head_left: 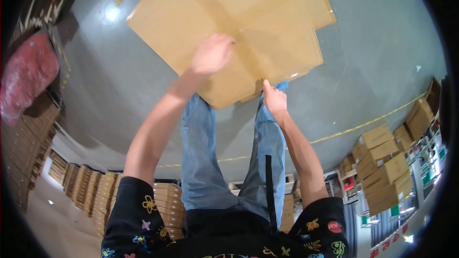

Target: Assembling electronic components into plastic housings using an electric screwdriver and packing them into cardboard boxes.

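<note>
Flattened cardboard boxes point(191, 33) lie stacked on the floor in front of my legs. A strip of brown tape point(246, 59) runs along the seam of the top one. My left hand point(213, 53) is over the top sheet, left of the taped seam; motion smears its fingers. At the near edge, where the tape ends, my right hand point(275, 99) is closed, a fingertip reaching the cardboard. What its curled fingers hold, if anything, is hidden. Just behind it shows a small blue patch point(283, 85) that I cannot make out.
A red plastic-wrapped bundle point(31, 74) sits at the far left. Stacked cartons point(103, 191) stand at the lower left, with more brown boxes point(382, 162) on the right. A yellow floor line point(354, 131) crosses the grey floor point(377, 67).
</note>
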The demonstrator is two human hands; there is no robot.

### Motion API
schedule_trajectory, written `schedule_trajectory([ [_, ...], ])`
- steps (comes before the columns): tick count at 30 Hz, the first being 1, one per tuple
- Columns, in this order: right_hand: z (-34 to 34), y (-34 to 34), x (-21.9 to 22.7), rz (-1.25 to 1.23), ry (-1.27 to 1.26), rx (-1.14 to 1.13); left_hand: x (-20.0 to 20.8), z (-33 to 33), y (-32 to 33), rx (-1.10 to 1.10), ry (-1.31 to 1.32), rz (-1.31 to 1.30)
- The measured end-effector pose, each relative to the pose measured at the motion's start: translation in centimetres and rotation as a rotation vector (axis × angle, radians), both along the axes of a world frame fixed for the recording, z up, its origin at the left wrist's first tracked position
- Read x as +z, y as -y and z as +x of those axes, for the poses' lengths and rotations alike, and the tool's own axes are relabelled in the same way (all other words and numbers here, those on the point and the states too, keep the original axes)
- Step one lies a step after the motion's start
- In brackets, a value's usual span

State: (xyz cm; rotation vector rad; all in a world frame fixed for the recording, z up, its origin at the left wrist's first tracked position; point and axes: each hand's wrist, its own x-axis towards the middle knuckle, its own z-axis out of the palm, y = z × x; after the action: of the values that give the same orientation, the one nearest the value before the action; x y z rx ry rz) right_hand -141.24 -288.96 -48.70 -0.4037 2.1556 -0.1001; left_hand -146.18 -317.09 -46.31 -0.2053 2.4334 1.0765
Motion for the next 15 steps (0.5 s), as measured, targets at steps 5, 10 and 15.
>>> schedule_trajectory([
  [5,-0.9,-0.9,1.0,-0.008,0.147,0.009,-2.9,3.6,-8.4,-0.451,-0.09,-0.119],
  [10,0.2,-2.1,2.7,0.103,0.211,-0.448,-3.7,4.8,-7.4,-0.792,-0.138,-0.483],
  [15,-1.3,-0.6,0.3,-0.267,-0.294,-0.71,-2.4,3.8,-9.5,-0.926,-0.003,-0.625],
])
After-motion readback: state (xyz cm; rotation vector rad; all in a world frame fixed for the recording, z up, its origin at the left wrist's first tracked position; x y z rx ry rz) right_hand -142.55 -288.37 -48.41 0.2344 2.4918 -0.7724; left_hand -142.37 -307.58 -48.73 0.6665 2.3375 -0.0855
